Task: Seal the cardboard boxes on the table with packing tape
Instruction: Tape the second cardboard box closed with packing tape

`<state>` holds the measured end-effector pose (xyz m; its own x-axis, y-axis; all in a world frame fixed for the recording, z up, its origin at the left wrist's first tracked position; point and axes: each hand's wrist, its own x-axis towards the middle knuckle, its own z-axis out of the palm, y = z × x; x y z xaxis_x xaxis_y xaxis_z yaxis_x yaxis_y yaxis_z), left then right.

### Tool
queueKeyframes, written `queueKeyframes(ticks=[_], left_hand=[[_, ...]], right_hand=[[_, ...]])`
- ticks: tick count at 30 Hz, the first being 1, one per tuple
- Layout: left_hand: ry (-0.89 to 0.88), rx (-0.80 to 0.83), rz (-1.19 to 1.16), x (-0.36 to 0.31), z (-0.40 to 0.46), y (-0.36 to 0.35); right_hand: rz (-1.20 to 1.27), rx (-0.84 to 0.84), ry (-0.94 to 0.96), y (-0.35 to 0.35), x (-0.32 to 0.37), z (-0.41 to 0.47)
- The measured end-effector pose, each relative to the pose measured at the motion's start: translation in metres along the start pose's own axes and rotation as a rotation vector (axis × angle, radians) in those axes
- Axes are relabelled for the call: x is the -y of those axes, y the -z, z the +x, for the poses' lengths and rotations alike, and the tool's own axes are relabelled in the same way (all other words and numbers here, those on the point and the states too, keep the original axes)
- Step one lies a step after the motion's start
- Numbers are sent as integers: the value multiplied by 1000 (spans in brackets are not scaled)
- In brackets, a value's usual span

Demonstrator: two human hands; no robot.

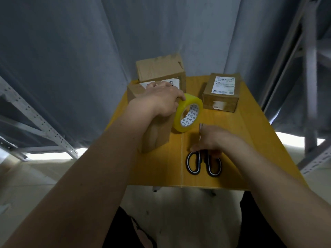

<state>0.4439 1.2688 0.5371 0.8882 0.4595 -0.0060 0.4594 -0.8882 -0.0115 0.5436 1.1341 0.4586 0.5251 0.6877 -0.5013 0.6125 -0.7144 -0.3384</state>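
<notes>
Grey curtains hang behind the yellow surface (pixel 232 140), where three boxes wait: the left hand (pixel 161 101) presses one box (pixel 154 133) by the tape roll (pixel 188 113), right-hand fingers (pixel 197 147) curl on scissors (pixel 204 163), sealing looks barely begun.

Both bare forearms reach forward from the lower corners over the table (pixel 232 126). The left hand (pixel 161 99) lies palm down at the table's far left part, wrist slightly raised, fingers bent over what lies beneath it, the thumb curled down on the side towards the table's middle. The right hand (pixel 211 140) sits lower, near the table's middle and closer to the near edge, back of the hand up, fingers (pixel 195 148) pointing down and to the left, loosely bent; whether they pinch anything cannot be told.
</notes>
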Motion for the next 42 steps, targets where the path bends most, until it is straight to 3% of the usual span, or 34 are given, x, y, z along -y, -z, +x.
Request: queueKeyframes(ticks=[2,6,12,15,20,25,29,32,35,38,42], left_hand=[[6,-9,2,-1,0,0],[46,-21,-21,4,-3,-3],[91,-72,-73,12,-14,-6],[96,-91,-79,13,-17,-6],[125,-112,-79,18,-19,-8],[138,-92,-74,18,-20,-6],[151,-70,-72,16,-20,-4],[201,-64,-150,20,-24,0],[284,-50,-230,23,-28,6],[294,-11,-64,21,-29,5],[293,0,9,16,-27,3]], right_hand=[[-132,72,1,-7,4,-8],[-391,-28,40,-8,4,-12],[-297,-210,-17,-4,-15,-5],[176,-163,-59,4,-29,-1],[1286,52,-17,-3,-47,1],[1753,196,46,-14,-39,2],[1826,258,430,-3,-24,-5],[1743,386,625,6,-16,-14],[1594,546,661,4,-10,-19],[1441,684,632,-5,-7,-24],[1380,736,642,-7,-15,-26]])
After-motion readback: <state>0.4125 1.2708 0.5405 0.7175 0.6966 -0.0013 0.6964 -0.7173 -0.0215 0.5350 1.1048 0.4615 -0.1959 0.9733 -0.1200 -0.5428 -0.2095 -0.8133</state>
